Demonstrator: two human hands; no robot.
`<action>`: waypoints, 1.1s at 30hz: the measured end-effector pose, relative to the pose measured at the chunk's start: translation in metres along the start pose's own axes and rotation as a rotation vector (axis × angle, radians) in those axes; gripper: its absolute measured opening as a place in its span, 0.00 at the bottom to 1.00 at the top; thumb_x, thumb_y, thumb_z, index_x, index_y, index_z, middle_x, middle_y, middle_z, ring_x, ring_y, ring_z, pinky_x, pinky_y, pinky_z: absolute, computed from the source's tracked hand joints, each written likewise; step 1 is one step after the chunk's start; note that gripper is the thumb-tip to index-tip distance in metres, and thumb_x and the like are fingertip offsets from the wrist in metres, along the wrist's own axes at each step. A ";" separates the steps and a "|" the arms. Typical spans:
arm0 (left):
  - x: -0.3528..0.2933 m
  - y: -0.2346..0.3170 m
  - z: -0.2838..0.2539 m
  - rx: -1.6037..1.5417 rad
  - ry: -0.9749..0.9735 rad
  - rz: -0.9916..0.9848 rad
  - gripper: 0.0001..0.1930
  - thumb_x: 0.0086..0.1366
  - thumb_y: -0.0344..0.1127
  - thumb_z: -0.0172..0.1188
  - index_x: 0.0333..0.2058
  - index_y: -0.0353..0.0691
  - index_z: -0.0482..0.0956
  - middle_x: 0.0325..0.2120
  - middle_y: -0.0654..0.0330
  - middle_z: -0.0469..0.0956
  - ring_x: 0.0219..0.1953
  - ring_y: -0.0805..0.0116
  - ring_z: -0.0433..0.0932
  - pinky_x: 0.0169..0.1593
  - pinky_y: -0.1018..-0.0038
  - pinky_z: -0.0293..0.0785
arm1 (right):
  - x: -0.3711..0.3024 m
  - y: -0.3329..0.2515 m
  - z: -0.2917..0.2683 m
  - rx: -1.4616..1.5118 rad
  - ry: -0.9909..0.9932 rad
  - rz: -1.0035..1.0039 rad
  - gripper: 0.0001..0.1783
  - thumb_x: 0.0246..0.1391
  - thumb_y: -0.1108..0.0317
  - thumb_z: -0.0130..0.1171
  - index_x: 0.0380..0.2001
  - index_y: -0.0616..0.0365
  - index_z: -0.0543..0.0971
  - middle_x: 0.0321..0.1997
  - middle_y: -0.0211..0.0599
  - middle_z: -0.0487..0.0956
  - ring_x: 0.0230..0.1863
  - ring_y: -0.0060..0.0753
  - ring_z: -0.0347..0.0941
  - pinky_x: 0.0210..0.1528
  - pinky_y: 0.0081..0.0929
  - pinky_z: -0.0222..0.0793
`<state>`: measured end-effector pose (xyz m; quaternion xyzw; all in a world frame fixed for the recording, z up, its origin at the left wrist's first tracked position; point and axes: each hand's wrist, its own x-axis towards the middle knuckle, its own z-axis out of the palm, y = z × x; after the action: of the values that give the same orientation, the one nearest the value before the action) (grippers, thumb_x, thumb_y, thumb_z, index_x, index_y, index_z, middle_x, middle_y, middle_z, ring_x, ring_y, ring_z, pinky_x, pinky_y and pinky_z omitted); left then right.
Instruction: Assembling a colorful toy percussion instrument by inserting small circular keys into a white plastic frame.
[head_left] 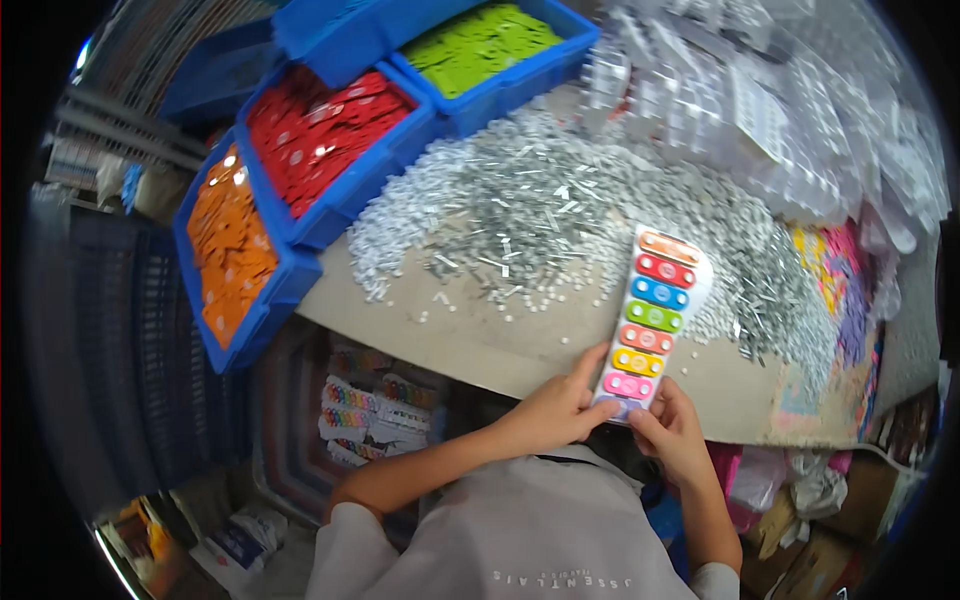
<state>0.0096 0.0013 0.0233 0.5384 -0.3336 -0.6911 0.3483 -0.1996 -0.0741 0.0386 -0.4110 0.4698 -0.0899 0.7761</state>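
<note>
Over the front edge of the table I hold a white toy xylophone (648, 316), tilted, its far end pointing away from me. Coloured bars run along it, orange and red at the far end, then blue, green, coral, yellow, pink and purple toward me. My left hand (568, 405) grips the near end from the left, thumb on the top by the purple bar. From the right, my right hand (672, 428) is closed on the same end, its thumb near the purple bar. The fingers beneath the toy are partly hidden.
Small white and metal pieces (540, 190) are heaped across the table (430, 335). Blue bins hold orange (232, 245), red (325, 135) and green (480, 45) parts. White plastic parts (740, 110) are piled back right; coloured pieces (845, 285) lie below them. Finished-looking xylophones (365, 415) fill a container lower left.
</note>
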 end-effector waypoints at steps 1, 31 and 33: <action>0.001 -0.002 0.001 -0.003 0.037 -0.001 0.40 0.73 0.35 0.59 0.74 0.41 0.43 0.20 0.64 0.77 0.21 0.78 0.73 0.26 0.75 0.69 | 0.001 0.003 -0.001 -0.008 -0.036 0.002 0.18 0.64 0.72 0.63 0.54 0.61 0.70 0.32 0.29 0.80 0.21 0.11 0.67 0.18 0.14 0.57; -0.157 -0.304 -0.045 -0.921 1.698 0.113 0.20 0.62 0.40 0.68 0.49 0.37 0.77 0.37 0.59 0.79 0.36 0.74 0.78 0.38 0.73 0.76 | 0.004 -0.013 0.158 -1.150 -0.468 -0.895 0.19 0.50 0.75 0.71 0.45 0.63 0.78 0.28 0.39 0.78 0.25 0.39 0.77 0.28 0.31 0.71; -0.173 -0.446 -0.060 -1.223 1.585 -0.091 0.19 0.58 0.42 0.71 0.44 0.38 0.81 0.32 0.59 0.79 0.33 0.72 0.78 0.37 0.71 0.75 | 0.006 -0.009 0.155 -1.137 -0.431 -0.826 0.18 0.51 0.77 0.70 0.46 0.63 0.78 0.28 0.41 0.79 0.24 0.38 0.76 0.27 0.30 0.70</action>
<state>0.0444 0.3803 -0.2727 0.5840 0.4283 -0.1985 0.6604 -0.0697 0.0032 0.0755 -0.9020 0.0876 -0.0345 0.4213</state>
